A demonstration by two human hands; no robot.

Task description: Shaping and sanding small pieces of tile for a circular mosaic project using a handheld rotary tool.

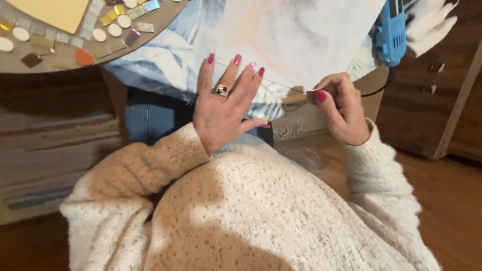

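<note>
left hand (pixel 221 108): I'm seeing it lying flat, fingers spread, pinning a clear glass sheet (pixel 273 93) on the lap, gripping nothing.
right hand (pixel 341 108): fingers are pinching a small tool (pixel 296 100) at the sheet's 3 o'clock edge.
risk: I'm judging the sheet is overhanging unsupported; uneven pressure could be cracking it toward the palm.
clutter: blue power tool (pixel 389 30) at 1 o'clock, mosaic tabletop (pixel 55 52) at 10.

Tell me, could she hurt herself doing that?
Maybe. Her left hand lies flat on a clear sheet whose thin edge looks like glass, so bare fingers could get cut. Her right hand pinches a small metal tool at that edge; a slip might chip the sheet. The sheet overhangs her lap, so pieces could drop.
</note>
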